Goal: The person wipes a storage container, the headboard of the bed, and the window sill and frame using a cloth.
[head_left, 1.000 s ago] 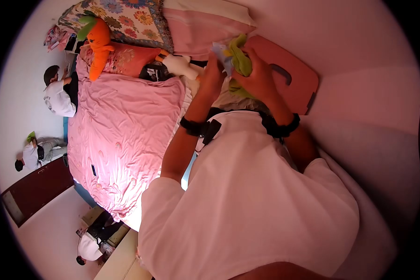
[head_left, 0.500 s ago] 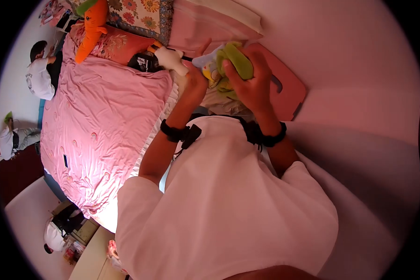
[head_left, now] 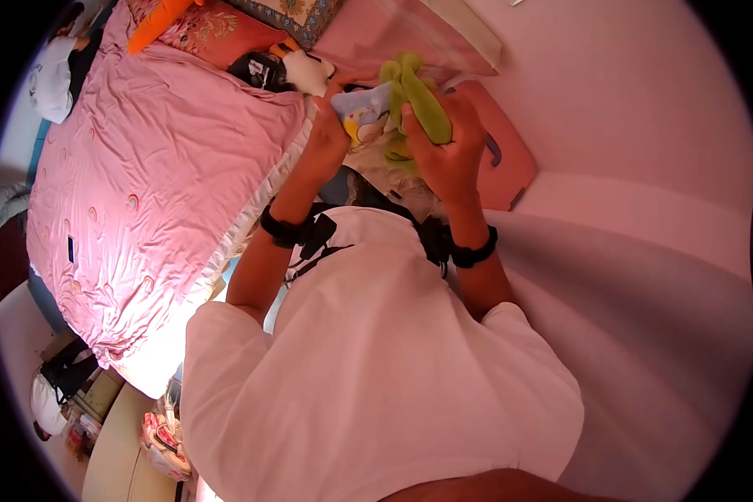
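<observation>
My right hand [head_left: 450,155] is closed around a soft green plush toy [head_left: 429,113] with long, floppy limbs. Light blue cloth [head_left: 364,102] with a yellow and white picture hangs beside the green limbs; whether it belongs to the toy I cannot tell. Left of that cloth is my left hand [head_left: 330,130], its thumb and a finger stretched apart, at the cloth's edge. Part of its fingers is hidden behind the cloth. Black bands circle both wrists.
A pink-covered bed [head_left: 167,159] lies on the left, with a red pillow [head_left: 226,33], an orange plush carrot [head_left: 157,23], a white plush toy [head_left: 308,71] and a phone [head_left: 70,249]. A pink panel [head_left: 510,155] stands by the right wall. Other people are at far left.
The view has shifted, so the bed sits further left and higher. More of the light blue cloth shows between my hands. My right hand keeps hold of the green plush toy.
</observation>
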`<state>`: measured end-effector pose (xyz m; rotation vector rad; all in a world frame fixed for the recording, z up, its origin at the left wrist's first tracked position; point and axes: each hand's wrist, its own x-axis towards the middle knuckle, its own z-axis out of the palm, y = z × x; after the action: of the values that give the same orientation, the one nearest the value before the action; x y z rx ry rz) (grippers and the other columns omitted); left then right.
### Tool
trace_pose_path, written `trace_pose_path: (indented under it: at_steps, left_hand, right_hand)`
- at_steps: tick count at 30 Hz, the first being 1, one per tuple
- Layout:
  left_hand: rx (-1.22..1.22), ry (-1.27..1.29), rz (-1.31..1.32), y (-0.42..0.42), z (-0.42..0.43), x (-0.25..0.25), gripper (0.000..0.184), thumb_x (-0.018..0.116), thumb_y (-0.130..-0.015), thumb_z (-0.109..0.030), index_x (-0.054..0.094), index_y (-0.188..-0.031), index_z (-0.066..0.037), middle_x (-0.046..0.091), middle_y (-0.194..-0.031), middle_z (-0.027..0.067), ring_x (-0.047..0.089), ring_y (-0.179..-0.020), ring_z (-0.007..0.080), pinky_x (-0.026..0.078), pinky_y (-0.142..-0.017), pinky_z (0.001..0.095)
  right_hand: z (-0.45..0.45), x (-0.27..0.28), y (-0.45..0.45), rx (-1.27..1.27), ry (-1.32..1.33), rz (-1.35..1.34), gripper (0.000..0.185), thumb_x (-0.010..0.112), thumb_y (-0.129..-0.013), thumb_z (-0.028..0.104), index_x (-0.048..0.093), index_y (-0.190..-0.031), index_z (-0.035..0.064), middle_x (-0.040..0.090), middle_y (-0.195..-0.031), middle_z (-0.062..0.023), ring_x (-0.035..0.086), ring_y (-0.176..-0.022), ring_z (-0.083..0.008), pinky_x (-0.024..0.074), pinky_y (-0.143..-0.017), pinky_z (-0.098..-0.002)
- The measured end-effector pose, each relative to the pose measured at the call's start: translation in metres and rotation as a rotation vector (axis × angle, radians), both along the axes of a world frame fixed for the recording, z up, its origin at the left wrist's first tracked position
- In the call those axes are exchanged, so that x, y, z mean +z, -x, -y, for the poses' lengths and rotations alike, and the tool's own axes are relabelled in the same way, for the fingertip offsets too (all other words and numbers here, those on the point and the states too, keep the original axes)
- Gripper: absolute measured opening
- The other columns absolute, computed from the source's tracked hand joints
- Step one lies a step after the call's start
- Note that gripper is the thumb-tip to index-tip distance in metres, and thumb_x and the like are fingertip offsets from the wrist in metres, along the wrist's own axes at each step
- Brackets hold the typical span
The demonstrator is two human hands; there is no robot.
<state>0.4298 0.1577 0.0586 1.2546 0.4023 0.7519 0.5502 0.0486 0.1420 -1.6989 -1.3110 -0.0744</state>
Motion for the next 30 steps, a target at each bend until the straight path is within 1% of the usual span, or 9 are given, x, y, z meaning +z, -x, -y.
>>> trace_pose_path:
  at_steps: [5, 8, 10, 14, 16, 19, 20, 26, 30]
  left_hand:
    - [0.076, -0.102, 0.045, 0.024, -0.005, 0.003, 0.076, 0.017, -0.097, -0.067, 0.039, -0.141, -0.009, 0.058, -0.105, 0.0045, 0.06, -0.088, 0.0128, 0.05, -0.078, 0.0267]
    - [0.118, 0.247, 0.116, 0.031, -0.004, 0.008, 0.063, 0.023, -0.103, -0.058, 0.041, -0.137, -0.008, 0.06, -0.102, 0.0076, 0.058, -0.089, 0.0113, 0.048, -0.078, 0.0263]
    - [0.052, 0.64, 0.184, 0.039, -0.007, 0.014, 0.061, 0.024, -0.104, -0.056, 0.041, -0.138, -0.008, 0.06, -0.102, 0.007, 0.059, -0.089, 0.0123, 0.05, -0.077, 0.0272]
    - [0.079, 0.696, 0.248, 0.046, -0.013, -0.001, 0.053, 0.039, -0.104, -0.049, 0.041, -0.136, -0.008, 0.06, -0.104, 0.0068, 0.061, -0.09, 0.0143, 0.051, -0.079, 0.0286]
    - [0.272, 0.056, 0.066, 0.039, -0.015, -0.003, 0.064, 0.06, -0.094, -0.051, 0.039, -0.137, -0.009, 0.061, -0.105, 0.0086, 0.061, -0.092, 0.0154, 0.05, -0.083, 0.0297]
    - [0.185, -0.291, -0.088, 0.036, -0.011, 0.015, 0.076, 0.08, -0.08, -0.041, 0.04, -0.135, -0.008, 0.061, -0.104, 0.01, 0.061, -0.092, 0.016, 0.049, -0.083, 0.0304]
    - [0.107, -0.205, -0.139, 0.035, -0.01, 0.024, 0.091, 0.089, -0.067, -0.04, 0.039, -0.137, -0.009, 0.06, -0.109, 0.0092, 0.06, -0.096, 0.0172, 0.047, -0.085, 0.0314]
    - [-0.199, -0.398, -0.191, 0.005, -0.008, 0.04, 0.106, 0.094, -0.059, -0.026, 0.035, -0.145, -0.011, 0.057, -0.118, 0.0082, 0.053, -0.114, 0.0202, 0.044, -0.097, 0.0339]
    - [-0.209, -0.625, -0.134, -0.019, -0.012, 0.042, 0.104, 0.093, -0.06, -0.022, 0.036, -0.146, -0.011, 0.055, -0.121, 0.0082, 0.052, -0.116, 0.021, 0.043, -0.1, 0.0354]
  right_hand:
    - [-0.002, -0.001, 0.026, 0.198, 0.073, 0.033, 0.023, 0.075, -0.079, 0.007, 0.07, -0.099, -0.0002, 0.061, -0.078, -0.0099, 0.058, -0.071, -0.0227, 0.0463, -0.069, -0.0342]
    - [-0.003, -0.005, 0.033, 0.289, 0.109, 0.034, 0.022, 0.074, -0.079, 0.008, 0.069, -0.1, -0.0007, 0.062, -0.079, -0.0106, 0.058, -0.07, -0.0218, 0.0467, -0.067, -0.0342]
    - [-0.012, -0.016, 0.032, 0.117, 0.168, -0.124, 0.023, 0.074, -0.079, 0.01, 0.07, -0.099, -0.0011, 0.063, -0.081, -0.011, 0.059, -0.069, -0.0225, 0.0468, -0.066, -0.0346]
    - [-0.019, -0.034, 0.029, 0.168, 0.212, -0.186, 0.03, 0.076, -0.08, 0.016, 0.068, -0.102, -0.0011, 0.065, -0.086, -0.012, 0.063, -0.075, -0.0211, 0.0492, -0.072, -0.0339]
    - [-0.019, -0.034, 0.032, 0.286, 0.474, -0.265, 0.044, 0.079, -0.079, 0.023, 0.064, -0.113, 0.0, 0.068, -0.097, -0.0127, 0.065, -0.088, -0.0184, 0.0503, -0.081, -0.0335]
    - [-0.023, -0.037, 0.018, 0.443, 0.529, -0.59, 0.06, 0.084, -0.074, 0.032, 0.061, -0.121, 0.0017, 0.069, -0.106, -0.0127, 0.065, -0.099, -0.0194, 0.0503, -0.086, -0.0334]
    - [-0.022, -0.042, 0.01, 0.431, 0.518, -0.597, 0.06, 0.084, -0.074, 0.032, 0.061, -0.121, 0.0017, 0.069, -0.106, -0.0127, 0.065, -0.099, -0.0194, 0.0503, -0.086, -0.0334]
    - [-0.001, -0.09, -0.04, 0.461, 0.402, -0.679, 0.056, 0.082, -0.078, 0.027, 0.06, -0.123, 0.0017, 0.068, -0.111, -0.0074, 0.063, -0.104, -0.017, 0.0492, -0.09, -0.0316]
    - [0.02, -0.081, -0.057, 0.251, 0.39, -0.864, 0.044, 0.076, -0.084, 0.019, 0.061, -0.121, 0.0011, 0.067, -0.115, -0.0073, 0.063, -0.103, -0.0167, 0.0486, -0.091, -0.0321]
